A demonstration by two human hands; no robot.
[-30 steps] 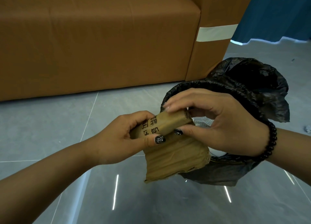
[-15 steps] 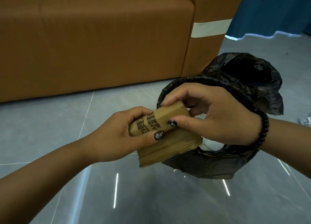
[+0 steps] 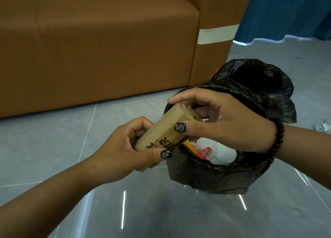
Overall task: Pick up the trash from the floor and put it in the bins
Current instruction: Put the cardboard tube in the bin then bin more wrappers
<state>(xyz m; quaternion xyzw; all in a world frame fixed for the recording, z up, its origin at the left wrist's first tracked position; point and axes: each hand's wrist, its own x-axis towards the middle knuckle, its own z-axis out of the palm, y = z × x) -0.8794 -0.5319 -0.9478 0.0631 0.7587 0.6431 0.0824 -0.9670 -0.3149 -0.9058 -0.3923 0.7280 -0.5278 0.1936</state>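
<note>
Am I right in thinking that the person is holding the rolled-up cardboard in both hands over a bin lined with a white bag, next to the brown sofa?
Not quite: the bin is lined with a black bag, not a white one, as the head view shows. The rest holds: the left hand and right hand both grip the rolled-up cardboard over the bin, next to the brown sofa.
</note>
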